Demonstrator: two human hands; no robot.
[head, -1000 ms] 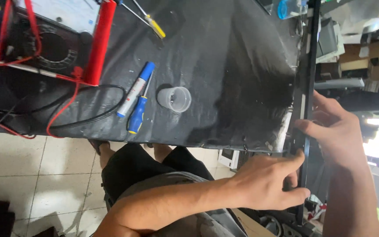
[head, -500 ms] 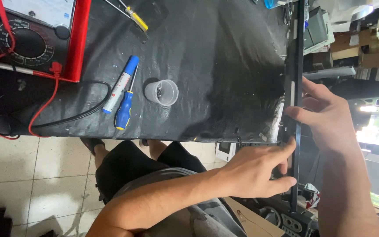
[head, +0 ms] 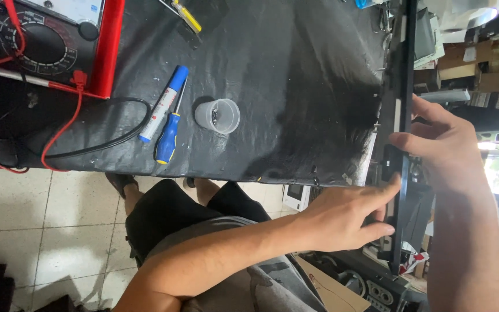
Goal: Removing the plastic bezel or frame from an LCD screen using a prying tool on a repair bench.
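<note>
1. You gripped the thin black panel [head: 401, 104] with both hands — left hand [head: 342, 216] low, right hand [head: 443, 147] higher — as it stood on edge at the counter [head: 284, 86] side.
2. It looked stiff, light and fragile; its edges seemed the safest hold.
3. Brown cardboard boxes [head: 475, 60] with pale labels sat behind.

A: Where does the view sit?
B: 1 head-worn camera, looking steeply down, close over a black-covered table [head: 295, 86].
A: Anything shared?
B: No, only 1 view.
</note>
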